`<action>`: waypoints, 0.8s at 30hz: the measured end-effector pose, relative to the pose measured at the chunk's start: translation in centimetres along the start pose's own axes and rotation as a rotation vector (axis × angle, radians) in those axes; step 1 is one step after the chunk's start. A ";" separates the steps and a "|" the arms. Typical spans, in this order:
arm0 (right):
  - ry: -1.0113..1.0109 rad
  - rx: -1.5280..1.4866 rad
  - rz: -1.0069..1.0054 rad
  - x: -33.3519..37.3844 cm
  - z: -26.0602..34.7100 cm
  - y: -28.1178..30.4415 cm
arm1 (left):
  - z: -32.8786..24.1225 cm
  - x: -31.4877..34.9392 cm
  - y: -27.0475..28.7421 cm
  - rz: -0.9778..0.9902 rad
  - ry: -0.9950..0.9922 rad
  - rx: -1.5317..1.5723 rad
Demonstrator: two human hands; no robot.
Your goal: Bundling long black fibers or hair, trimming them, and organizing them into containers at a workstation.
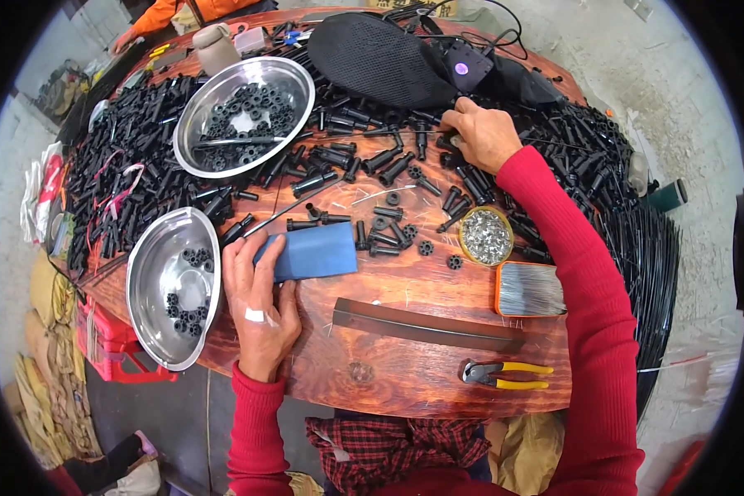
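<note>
My left hand [260, 293], with white tape on its back, grips the left end of a flat blue rectangular piece [318, 252] between thumb and fingers. Beside its fingertips lies a thin rod with a dark handle [310, 184]. My right hand [484, 136] is stretched far forward over a heap of black plastic tubular parts [388, 161]. Its fingers are curled together at the heap; what they hold, if anything, I cannot make out. Loose black parts and small ring-shaped pieces [426, 247] lie between the hands.
Two metal bowls, one far [298, 83] and one near left [140, 285], contain black rings. On the right are a round tub of small silvery pieces [486, 236], a brush [531, 289] and yellow-handled pliers [508, 374]. A dark curved strip [426, 326] lies in front. Another person's orange sleeve [161, 15] shows far left.
</note>
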State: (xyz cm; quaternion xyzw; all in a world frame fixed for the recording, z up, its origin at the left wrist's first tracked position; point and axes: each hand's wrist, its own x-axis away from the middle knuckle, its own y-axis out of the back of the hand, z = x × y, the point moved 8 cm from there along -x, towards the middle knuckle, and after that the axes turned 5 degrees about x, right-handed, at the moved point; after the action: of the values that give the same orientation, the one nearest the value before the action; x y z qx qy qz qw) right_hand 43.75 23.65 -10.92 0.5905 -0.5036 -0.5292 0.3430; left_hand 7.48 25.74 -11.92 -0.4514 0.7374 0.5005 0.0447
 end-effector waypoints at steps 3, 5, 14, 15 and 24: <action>0.073 0.019 -0.038 -0.5 0.7 0.4 | 0.1 0.0 0.7 -0.012 0.002 0.011; 0.152 -0.034 -0.140 -0.5 1.5 1.6 | 0.2 0.0 1.0 -0.023 0.008 0.013; -0.023 -0.285 -0.066 -0.1 0.3 2.6 | 1.0 0.4 1.3 -0.081 -0.007 0.154; -0.009 -0.293 -0.074 -0.5 0.4 3.1 | 1.0 0.5 1.5 -0.077 0.001 0.163; -0.022 -0.764 0.511 1.6 4.7 4.4 | 1.0 0.4 1.7 -0.098 -0.003 0.155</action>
State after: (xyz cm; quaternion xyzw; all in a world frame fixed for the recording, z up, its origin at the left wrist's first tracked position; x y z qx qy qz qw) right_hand 38.05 21.62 -8.19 0.2731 -0.4054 -0.5817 0.6502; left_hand 5.69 26.41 -11.41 -0.4812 0.7509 0.4399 0.1051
